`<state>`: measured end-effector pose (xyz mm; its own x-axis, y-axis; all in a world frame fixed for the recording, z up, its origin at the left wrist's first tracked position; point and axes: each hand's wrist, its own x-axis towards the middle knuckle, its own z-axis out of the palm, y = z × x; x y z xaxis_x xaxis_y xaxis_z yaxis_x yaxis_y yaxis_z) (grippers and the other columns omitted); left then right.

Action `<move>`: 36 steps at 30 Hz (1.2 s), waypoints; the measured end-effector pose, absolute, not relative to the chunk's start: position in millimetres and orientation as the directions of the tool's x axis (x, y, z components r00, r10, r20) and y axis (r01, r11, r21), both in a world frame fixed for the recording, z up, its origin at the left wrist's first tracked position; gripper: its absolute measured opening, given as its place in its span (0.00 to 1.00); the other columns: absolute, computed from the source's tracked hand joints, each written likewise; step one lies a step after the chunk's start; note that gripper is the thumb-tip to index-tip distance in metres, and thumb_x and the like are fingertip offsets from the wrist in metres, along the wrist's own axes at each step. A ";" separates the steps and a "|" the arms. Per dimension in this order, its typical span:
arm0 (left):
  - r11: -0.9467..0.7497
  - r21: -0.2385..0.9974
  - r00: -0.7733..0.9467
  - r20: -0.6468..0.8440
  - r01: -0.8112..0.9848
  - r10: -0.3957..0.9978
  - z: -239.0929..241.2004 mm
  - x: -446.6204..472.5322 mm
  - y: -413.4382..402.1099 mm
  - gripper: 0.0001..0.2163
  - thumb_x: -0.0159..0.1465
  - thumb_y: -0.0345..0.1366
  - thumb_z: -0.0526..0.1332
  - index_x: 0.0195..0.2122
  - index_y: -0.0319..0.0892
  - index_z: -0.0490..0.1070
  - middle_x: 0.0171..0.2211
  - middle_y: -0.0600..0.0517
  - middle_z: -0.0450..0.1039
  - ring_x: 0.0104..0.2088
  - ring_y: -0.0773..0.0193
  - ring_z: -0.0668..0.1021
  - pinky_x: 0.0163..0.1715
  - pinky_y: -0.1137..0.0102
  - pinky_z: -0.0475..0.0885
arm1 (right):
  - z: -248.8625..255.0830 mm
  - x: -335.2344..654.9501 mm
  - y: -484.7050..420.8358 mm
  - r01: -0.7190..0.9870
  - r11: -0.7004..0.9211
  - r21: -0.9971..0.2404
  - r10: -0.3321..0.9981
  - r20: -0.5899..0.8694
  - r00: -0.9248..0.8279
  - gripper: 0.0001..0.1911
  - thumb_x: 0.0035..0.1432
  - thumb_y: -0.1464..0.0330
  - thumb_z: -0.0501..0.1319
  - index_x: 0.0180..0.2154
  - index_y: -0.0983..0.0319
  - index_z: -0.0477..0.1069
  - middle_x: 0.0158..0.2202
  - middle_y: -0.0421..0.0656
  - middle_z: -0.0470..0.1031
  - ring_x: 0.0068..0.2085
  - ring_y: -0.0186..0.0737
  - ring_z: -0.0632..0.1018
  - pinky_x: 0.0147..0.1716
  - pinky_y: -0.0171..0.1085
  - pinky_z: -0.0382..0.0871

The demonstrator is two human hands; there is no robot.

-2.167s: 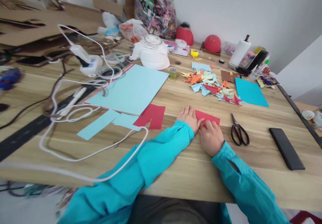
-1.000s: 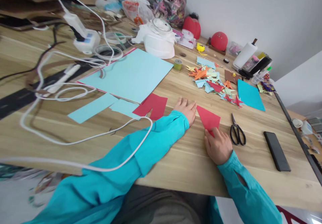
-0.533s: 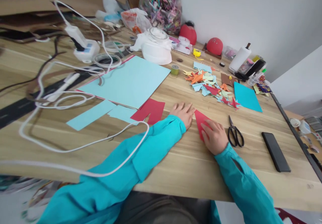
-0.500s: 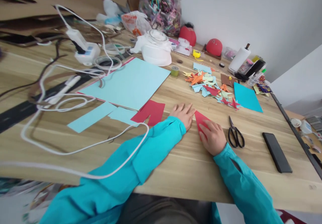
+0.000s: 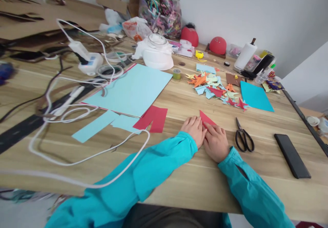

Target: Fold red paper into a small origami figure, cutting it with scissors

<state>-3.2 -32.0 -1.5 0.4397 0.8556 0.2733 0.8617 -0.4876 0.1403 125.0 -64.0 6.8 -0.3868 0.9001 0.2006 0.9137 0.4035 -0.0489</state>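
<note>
- Where the big pale blue sheet [image 5: 130,89] ends, a cut red scrap [image 5: 155,118] lies.
- The left hand [image 5: 194,129], fingers bent, rests on a small red paper [image 5: 205,117] on the table [image 5: 184,183].
- The right hand [image 5: 216,142], half curled, touches it too; whether either hand pinches it, one cannot tell.
- Black scissors [image 5: 241,130] lie near that hand.

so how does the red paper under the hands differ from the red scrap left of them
The red paper is partly covered by the left hand and right hand; no hand touches the red scrap. The paper's visible part is pointed; the scrap has a notch. Both are red.
</note>
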 end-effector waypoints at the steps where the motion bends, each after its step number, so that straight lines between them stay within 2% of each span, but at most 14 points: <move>1: -0.489 0.136 0.442 0.273 0.861 0.854 -2.4 -4.0 -29.1 0.24 0.65 0.40 0.44 0.51 0.27 0.67 0.53 0.38 0.66 0.53 0.49 0.65 0.54 0.58 0.57 | 6.9 125.2 -64.1 0.912 0.406 -0.056 0.900 0.195 -0.389 0.17 0.61 0.67 0.51 0.50 0.60 0.69 0.56 0.45 0.65 0.51 0.48 0.64 0.48 0.45 0.56; 10: -0.453 0.113 0.413 0.263 0.884 0.872 0.5 1.2 -5.1 0.27 0.64 0.43 0.43 0.53 0.25 0.64 0.53 0.37 0.66 0.52 0.48 0.66 0.54 0.57 0.56 | 7.7 124.3 -65.9 0.915 0.397 -0.076 0.909 0.168 -0.380 0.17 0.59 0.63 0.54 0.49 0.60 0.69 0.53 0.46 0.69 0.51 0.49 0.64 0.49 0.46 0.56; 14: -0.446 0.112 0.407 0.260 0.888 0.876 0.1 1.3 11.9 0.26 0.64 0.44 0.44 0.52 0.25 0.66 0.52 0.37 0.67 0.52 0.48 0.67 0.55 0.56 0.56 | 8.0 124.1 -65.6 0.919 0.386 -0.083 0.914 0.170 -0.369 0.18 0.60 0.63 0.52 0.50 0.60 0.68 0.55 0.45 0.66 0.50 0.48 0.64 0.49 0.46 0.56; 17: -0.480 0.130 0.432 0.279 0.868 0.858 -0.4 -6.1 15.3 0.24 0.64 0.43 0.45 0.52 0.29 0.66 0.53 0.40 0.66 0.53 0.49 0.66 0.56 0.52 0.52 | 8.3 124.9 -65.3 0.917 0.391 -0.084 0.912 0.170 -0.373 0.20 0.60 0.63 0.52 0.53 0.60 0.65 0.57 0.45 0.65 0.51 0.48 0.64 0.50 0.46 0.56; 20: -0.476 0.129 0.409 0.350 0.870 0.843 -2.8 -16.1 -1.3 0.22 0.64 0.40 0.47 0.51 0.30 0.67 0.53 0.40 0.67 0.55 0.48 0.65 0.56 0.49 0.52 | 7.9 126.0 -64.6 0.915 0.395 -0.085 0.910 0.172 -0.377 0.21 0.61 0.64 0.51 0.55 0.60 0.63 0.57 0.46 0.64 0.52 0.47 0.64 0.49 0.46 0.56; 24: -0.602 0.128 0.492 0.457 0.788 0.741 -10.8 -19.7 -38.9 0.16 0.61 0.34 0.51 0.43 0.33 0.73 0.45 0.43 0.74 0.49 0.53 0.69 0.54 0.57 0.59 | 7.3 128.1 -61.7 0.917 0.390 -0.083 0.912 0.172 -0.372 0.20 0.63 0.68 0.47 0.55 0.60 0.63 0.56 0.45 0.66 0.49 0.46 0.65 0.47 0.44 0.58; 28: -0.634 0.130 0.505 0.492 0.763 0.709 -21.6 -11.0 -55.7 0.15 0.57 0.32 0.54 0.41 0.32 0.75 0.44 0.41 0.74 0.50 0.51 0.69 0.56 0.57 0.57 | 10.3 127.8 -56.5 0.924 0.383 0.007 0.914 0.142 -0.380 0.20 0.62 0.69 0.49 0.55 0.59 0.62 0.54 0.46 0.67 0.45 0.46 0.66 0.41 0.43 0.59; 36: -0.614 0.206 0.508 0.399 0.762 0.764 -31.2 -2.7 -56.8 0.14 0.57 0.31 0.55 0.41 0.30 0.75 0.44 0.39 0.73 0.50 0.51 0.69 0.55 0.58 0.58 | 19.3 112.0 -34.3 0.912 0.351 0.211 0.926 0.066 -0.372 0.17 0.62 0.68 0.50 0.52 0.58 0.65 0.46 0.48 0.69 0.40 0.46 0.66 0.35 0.42 0.59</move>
<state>-2.7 -56.8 -31.2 0.5079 0.7637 0.3985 0.7618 -0.6142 0.2061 112.0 -34.3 19.3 -0.3720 0.9259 0.0658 0.9122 0.3515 0.2106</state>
